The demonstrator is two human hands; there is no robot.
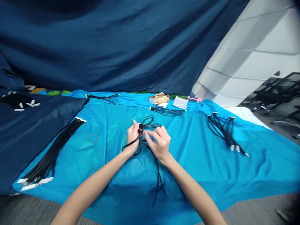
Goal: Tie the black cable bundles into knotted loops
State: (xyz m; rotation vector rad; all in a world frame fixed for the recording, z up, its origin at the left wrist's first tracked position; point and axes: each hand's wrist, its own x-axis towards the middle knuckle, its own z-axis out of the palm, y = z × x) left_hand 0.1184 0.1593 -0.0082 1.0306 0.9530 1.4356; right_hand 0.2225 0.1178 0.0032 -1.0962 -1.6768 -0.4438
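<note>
Head-worn view, forward and down, seemingly near

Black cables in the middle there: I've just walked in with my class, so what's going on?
A person's left hand grips a looped bundle of black cables, and the right hand has its thumb and forefinger at the same bundle; whether they pinch a strand is hard to tell. Loose ends trail toward the person. Other cable bundles lie on the blue sheet around.

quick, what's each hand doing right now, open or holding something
Left hand: closed, holding the black cable bundle.
Right hand: thumb and finger closed in a pinch at the bundle; whether they grip a strand cannot be told.
</note>
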